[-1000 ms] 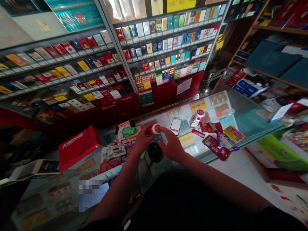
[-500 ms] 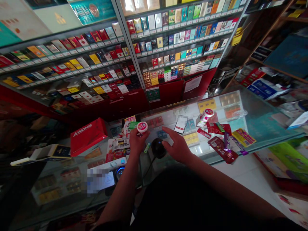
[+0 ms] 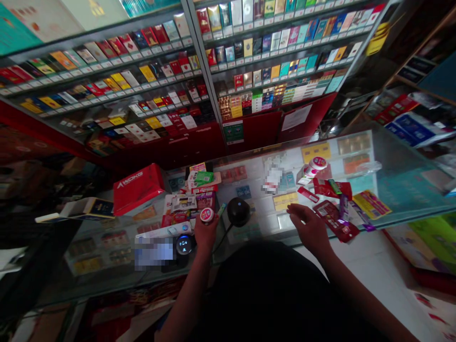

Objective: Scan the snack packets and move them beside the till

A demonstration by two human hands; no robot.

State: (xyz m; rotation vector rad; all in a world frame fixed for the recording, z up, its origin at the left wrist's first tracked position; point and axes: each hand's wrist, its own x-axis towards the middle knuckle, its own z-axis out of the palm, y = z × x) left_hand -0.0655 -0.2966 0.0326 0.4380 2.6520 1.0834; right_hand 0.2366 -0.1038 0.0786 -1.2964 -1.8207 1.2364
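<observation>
My left hand is closed round a small round tin with a white and red lid, held just above the glass counter. Beside it to the right stands a black dome-shaped device with a cable. My right hand hovers over the counter's front edge with its fingers apart and nothing in it, close to several red packets. A second round tin sits farther back on the right.
A red carton and a stack of packs lie left on the counter, with a small lit device near the front. Shelves of cigarette packs fill the wall behind. More boxed goods stand at the right.
My left hand has drawn the round tin back toward me and lower. My right hand left the black device and moved right, toward the red packets. The view shifted left.
</observation>
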